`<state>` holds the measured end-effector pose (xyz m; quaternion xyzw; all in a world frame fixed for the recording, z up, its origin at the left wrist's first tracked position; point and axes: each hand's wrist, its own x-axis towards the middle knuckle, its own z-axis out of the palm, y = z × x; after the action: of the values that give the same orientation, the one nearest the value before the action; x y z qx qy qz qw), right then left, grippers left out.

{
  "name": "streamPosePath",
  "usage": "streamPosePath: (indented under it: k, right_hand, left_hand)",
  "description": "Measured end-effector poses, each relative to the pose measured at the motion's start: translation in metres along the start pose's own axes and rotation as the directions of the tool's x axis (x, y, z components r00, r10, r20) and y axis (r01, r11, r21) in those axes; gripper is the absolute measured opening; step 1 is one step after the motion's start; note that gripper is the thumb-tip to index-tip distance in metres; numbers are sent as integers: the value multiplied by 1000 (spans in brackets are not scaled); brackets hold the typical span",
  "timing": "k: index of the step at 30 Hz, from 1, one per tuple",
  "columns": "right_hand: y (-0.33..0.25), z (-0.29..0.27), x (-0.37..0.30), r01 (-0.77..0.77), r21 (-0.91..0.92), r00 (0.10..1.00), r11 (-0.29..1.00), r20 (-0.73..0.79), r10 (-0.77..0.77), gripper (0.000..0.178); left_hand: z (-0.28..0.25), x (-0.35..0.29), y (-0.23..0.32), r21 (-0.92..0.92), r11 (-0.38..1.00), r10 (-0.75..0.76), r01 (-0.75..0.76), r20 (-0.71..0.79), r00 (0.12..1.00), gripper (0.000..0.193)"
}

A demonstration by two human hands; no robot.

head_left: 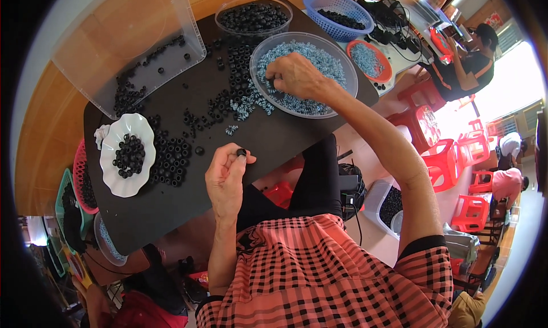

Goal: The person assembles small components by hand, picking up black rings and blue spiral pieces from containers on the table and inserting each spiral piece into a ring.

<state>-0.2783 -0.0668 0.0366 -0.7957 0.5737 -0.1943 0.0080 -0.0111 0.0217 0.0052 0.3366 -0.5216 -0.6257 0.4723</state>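
Note:
My left hand [226,179] is closed near the table's front edge, pinching a small black hollow plastic piece [241,152] between thumb and finger. My right hand [297,77] reaches into a round clear bowl [353,88] filled with small bluish spring-like pieces [313,55]. Its fingers curl down at the bowl's left side; whatever they pinch is too small to make out. Beside that bowl, more bluish pieces [245,106] lie spilled on the dark table [177,214]. Black hollow pieces [171,160] are grouped upright to the left of my left hand.
A white scalloped plate [142,177] holds round black pieces. A clear bin [194,40] lies at the far left, and a tub of black pieces [254,17] stands at the back. Rightward are a blue basket [365,20], an orange bowl [390,71], red stools [442,160] and other people.

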Motion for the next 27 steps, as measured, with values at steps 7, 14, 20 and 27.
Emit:
streamPosePath:
  k: [7,14,20,27]
  right_hand:
    - [1,-9,-3,-100,276,989,956,-75,126,14]
    - [-4,-4,7,-15,-110,998,994,56,21,14]
    - [-3,-11,4,-168,143,981,975,-72,179,18]
    - [-4,-23,4,-284,383,948,879,-25,317,15]
  left_hand:
    - [-1,1,-3,-8,1000,-1,1,6,1000,14]
    - [-1,1,-2,38,999,-26,27,-7,1000,13]
    - [-1,0,-2,2,1000,-27,27,-1,1000,13]
    - [0,1,-1,-20,1000,11,-11,-6,1000,13]
